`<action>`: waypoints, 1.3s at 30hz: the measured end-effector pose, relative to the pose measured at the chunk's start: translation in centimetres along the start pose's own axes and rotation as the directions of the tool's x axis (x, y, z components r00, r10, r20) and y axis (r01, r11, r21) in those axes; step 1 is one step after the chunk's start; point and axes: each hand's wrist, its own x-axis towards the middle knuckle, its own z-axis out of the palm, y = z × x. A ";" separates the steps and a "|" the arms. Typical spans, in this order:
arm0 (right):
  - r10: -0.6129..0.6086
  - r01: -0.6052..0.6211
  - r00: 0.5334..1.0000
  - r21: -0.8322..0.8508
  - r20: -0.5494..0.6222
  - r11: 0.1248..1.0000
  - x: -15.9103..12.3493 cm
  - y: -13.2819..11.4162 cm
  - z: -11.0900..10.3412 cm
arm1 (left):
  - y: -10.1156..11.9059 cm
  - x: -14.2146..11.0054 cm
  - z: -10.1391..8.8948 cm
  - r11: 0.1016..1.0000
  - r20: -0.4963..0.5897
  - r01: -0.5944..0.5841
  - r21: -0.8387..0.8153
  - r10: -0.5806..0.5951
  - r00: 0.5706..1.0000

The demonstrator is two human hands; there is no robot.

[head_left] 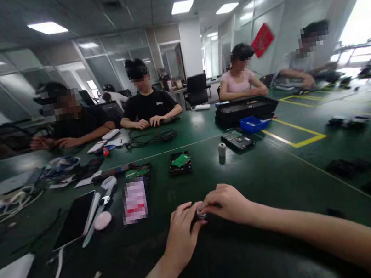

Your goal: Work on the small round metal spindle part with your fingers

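Observation:
A small round metallic part (201, 212) is between my hands, low over the green table; its kind is too small to make out. My left hand (182, 232) is curled around its side, with thumb and fingers closed on it. From the right, my right hand (228, 203) reaches over, its fingertips pinched together at the part's top. Beyond my hands lie an open hard drive (180, 163) with a green board and another hard drive (238, 141). A short silver cylinder (221, 150) stands upright beside the latter.
To the left lie a tablet (75, 219), a smartwatch (104, 200), a pink round object (102, 220), a blurred-out pink item (135, 201) and cables. Across the table are a blue tray (253, 124), a black case (247, 110) and several people seated.

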 end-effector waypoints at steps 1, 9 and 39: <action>0.001 -0.001 1.000 0.000 -0.001 1.000 0.0 0.0 0.0 | 0.0 0.0 0.0 1.000 -0.002 0.001 0.001 -0.001 1.000; 0.020 -0.020 1.000 0.002 -0.002 1.000 0.0 0.0 0.1 | 0.3 0.3 -0.1 1.000 -0.058 0.011 0.000 -0.011 0.998; 0.039 -0.034 0.979 -0.030 0.200 0.999 2.4 0.0 -2.0 | 16.9 11.3 16.1 0.829 0.497 -0.477 -0.293 0.558 0.665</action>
